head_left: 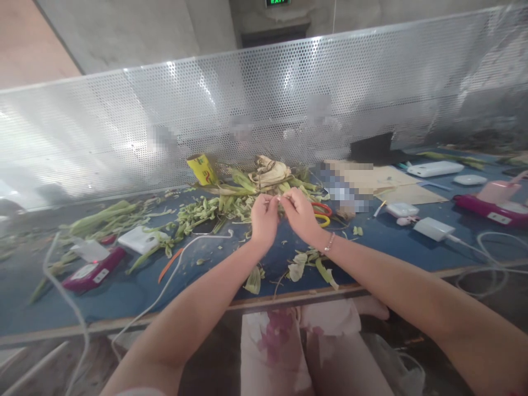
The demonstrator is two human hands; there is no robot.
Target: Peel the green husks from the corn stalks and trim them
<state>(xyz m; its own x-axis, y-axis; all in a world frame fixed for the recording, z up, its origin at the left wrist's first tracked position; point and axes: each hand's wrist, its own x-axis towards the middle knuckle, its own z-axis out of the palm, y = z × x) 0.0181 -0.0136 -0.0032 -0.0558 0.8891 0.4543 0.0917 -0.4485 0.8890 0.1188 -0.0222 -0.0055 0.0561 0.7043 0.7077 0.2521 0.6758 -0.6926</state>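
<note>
My left hand [264, 218] and my right hand [299, 212] meet over the middle of the blue table, fingertips pinched almost together. Something small and pale shows between the fingertips, too small to name. Behind and left of them spreads a heap of torn green plant pieces [201, 213], with a dried, pale leafy piece [270, 175] on top at the back. Just right of my right hand, red and yellow scissor-like handles [322, 214] stick out. Nearer to me, loose leaf scraps [297, 268] lie below my right wrist.
A yellow tube [202, 169] stands by the perforated metal screen [272, 77]. Purple power strips sit left [94, 269] and right [490, 212]. A white cable [173, 275] crosses the left side. White chargers [434, 229] and brown paper [412, 194] lie to the right.
</note>
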